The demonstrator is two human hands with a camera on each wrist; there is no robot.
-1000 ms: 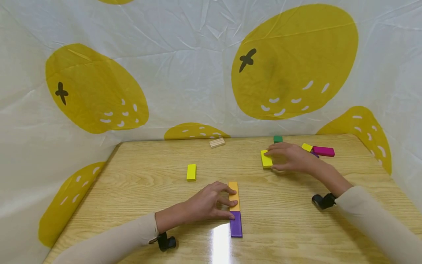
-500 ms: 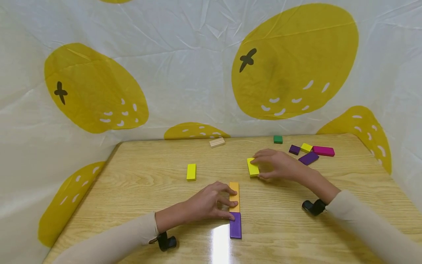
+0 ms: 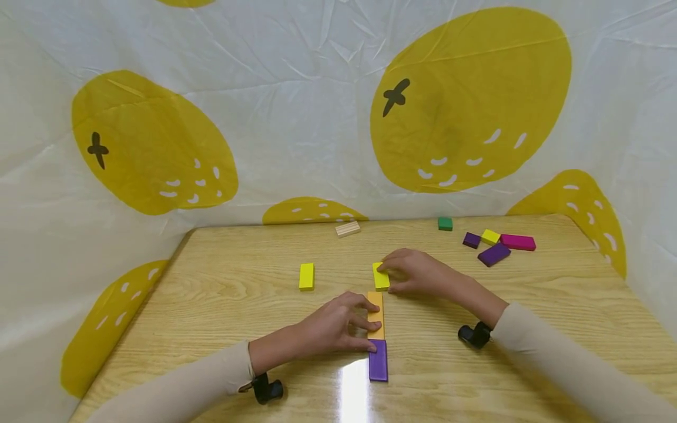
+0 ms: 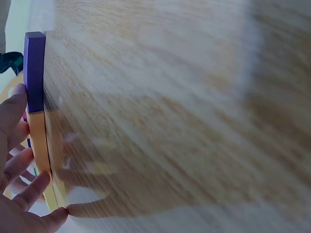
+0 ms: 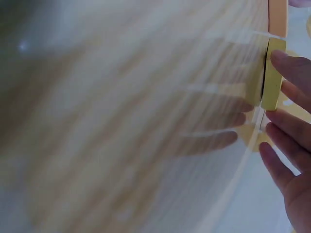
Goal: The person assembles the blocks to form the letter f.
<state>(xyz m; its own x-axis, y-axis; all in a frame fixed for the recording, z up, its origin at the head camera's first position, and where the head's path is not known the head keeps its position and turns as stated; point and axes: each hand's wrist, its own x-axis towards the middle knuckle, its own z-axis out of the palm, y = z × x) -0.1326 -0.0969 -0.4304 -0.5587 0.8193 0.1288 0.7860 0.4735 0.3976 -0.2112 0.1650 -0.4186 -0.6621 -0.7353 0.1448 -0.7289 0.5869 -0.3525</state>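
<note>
In the head view an orange block (image 3: 375, 315) and a purple block (image 3: 378, 361) lie end to end in a line on the table. My left hand (image 3: 338, 323) rests on them, thumb on the purple one and fingertips on the orange one. My right hand (image 3: 420, 271) pinches a yellow block (image 3: 381, 277) just beyond the orange block's far end. In the right wrist view a narrow gap separates this yellow block (image 5: 273, 75) from the orange block (image 5: 278, 18). The left wrist view shows the purple block (image 4: 35, 73) meeting the orange block (image 4: 40, 141).
Another yellow block (image 3: 307, 277) lies left of the line. A plain wood block (image 3: 348, 229) and a green block (image 3: 445, 224) are at the back edge. At the far right sit a magenta block (image 3: 518, 242), a small yellow block (image 3: 491, 237) and two purple blocks (image 3: 494, 254).
My right hand has carried the yellow block leftward and nearer, to the far end of the orange block. My left hand stays on the orange and purple blocks.
</note>
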